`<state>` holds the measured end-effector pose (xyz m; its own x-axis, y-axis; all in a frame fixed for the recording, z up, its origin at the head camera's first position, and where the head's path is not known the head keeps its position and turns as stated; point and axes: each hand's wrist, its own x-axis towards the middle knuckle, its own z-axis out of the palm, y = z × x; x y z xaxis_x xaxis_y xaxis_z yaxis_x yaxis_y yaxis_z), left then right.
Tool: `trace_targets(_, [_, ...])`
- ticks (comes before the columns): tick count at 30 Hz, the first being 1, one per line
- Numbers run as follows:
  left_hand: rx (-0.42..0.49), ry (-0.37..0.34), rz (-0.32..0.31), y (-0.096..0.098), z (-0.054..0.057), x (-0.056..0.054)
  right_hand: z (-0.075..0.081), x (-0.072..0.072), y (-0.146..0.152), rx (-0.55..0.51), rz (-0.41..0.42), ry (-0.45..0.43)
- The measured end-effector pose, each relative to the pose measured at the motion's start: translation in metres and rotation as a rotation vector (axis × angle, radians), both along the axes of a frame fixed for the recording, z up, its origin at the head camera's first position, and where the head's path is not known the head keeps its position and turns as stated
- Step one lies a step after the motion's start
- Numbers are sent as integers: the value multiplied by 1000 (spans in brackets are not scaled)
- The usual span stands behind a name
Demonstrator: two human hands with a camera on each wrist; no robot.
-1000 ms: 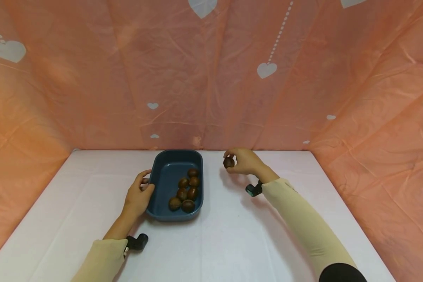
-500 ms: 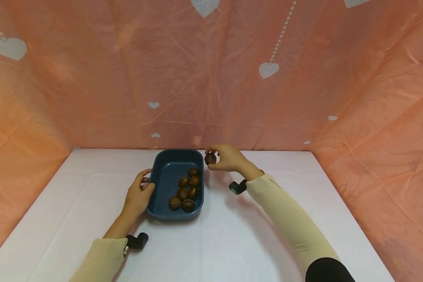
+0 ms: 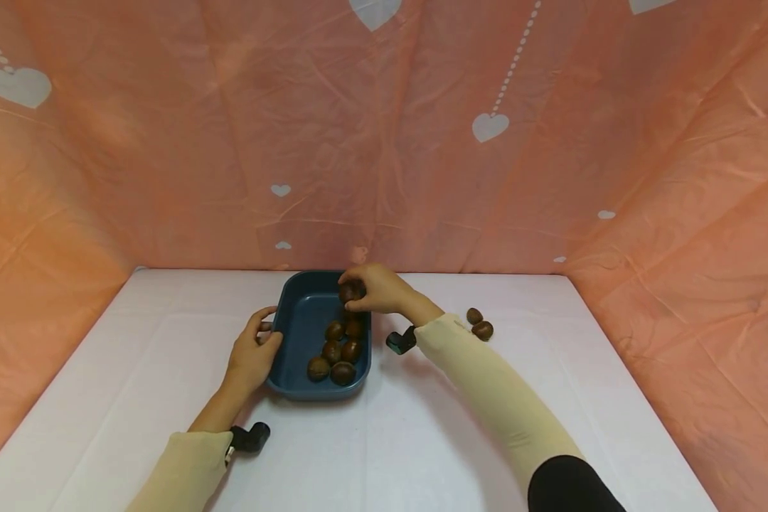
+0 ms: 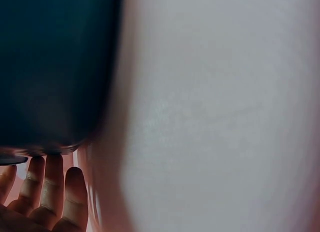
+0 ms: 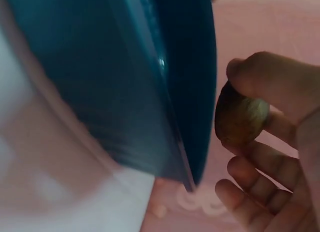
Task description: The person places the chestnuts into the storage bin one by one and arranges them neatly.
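In the head view a dark blue rectangular tub [image 3: 313, 390] lies on the white table, with several brown chestnuts [image 3: 331, 351] in its right half. My left hand [image 3: 251, 355] holds the tub's left side, thumb at the rim and fingers against the outer wall; the left wrist view shows those fingertips [image 4: 53, 167] right at the wall. My right hand [image 3: 384, 288] pinches one chestnut [image 3: 350, 291] between thumb and fingers, over the far right part of the tub. In the right wrist view the pinched chestnut [image 5: 240, 115] appears beside the tub's rim [image 5: 172, 122].
Two loose chestnuts [image 3: 482, 330] lie on the white table [image 3: 422, 427] to the right, close beside the right sleeve [image 3: 486, 377]. Behind the table hangs an orange-pink cloth [image 3: 320, 142] with white hearts, which also runs down both sides.
My right hand has carried the pinched chestnut leftward from the table to over the tub. Two loose chestnuts on the right have come into sight. The left hand has stayed on the tub.
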<state>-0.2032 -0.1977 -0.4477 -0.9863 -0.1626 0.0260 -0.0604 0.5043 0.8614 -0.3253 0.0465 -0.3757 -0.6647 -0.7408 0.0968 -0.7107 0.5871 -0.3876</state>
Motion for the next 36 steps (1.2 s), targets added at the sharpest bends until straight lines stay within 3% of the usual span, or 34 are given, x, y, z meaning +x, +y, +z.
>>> trace_targets(9, [21,-7,5,2,1,1,-14,-4,-20,120,53,-66])
trace_targets(19, [18,-9,14,2,1,1,-31,-7,-33,218,60,-2])
trace_targets(36, [16,8,25,4,-1,3,-34,2,-38,289,10,41])
